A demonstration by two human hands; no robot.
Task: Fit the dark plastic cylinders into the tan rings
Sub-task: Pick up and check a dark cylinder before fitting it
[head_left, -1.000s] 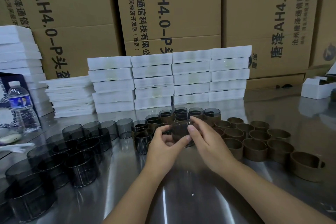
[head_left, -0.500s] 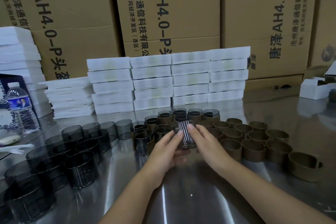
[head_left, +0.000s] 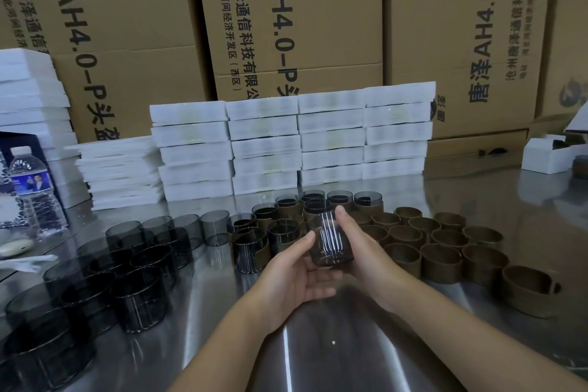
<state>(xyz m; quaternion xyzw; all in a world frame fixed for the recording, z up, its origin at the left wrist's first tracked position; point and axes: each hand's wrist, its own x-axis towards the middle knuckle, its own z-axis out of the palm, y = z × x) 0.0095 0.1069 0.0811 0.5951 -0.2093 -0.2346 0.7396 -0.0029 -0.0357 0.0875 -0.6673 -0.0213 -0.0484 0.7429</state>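
Note:
A dark see-through cylinder (head_left: 331, 240) is held above the steel table between both hands; a tan ring seems to wrap its lower part. My left hand (head_left: 294, 270) cups it from the left with the thumb on its side. My right hand (head_left: 359, 245) grips it from the right, fingertips on its top rim. Several loose dark cylinders (head_left: 140, 264) stand at the left. Several tan rings (head_left: 442, 251) sit at the right. Several cylinders fitted into rings (head_left: 286, 216) stand just behind the hands.
Stacks of white foam trays (head_left: 292, 143) line the back of the steel table (head_left: 334, 344), with large cardboard boxes (head_left: 286, 25) behind them. A water bottle (head_left: 31, 191) stands at the far left. A small white box (head_left: 553, 154) sits at the far right.
The hands have drawn the cylinder slightly toward me and turned it upright. The left hand has slid from pinching it in front to cupping it from below and the left.

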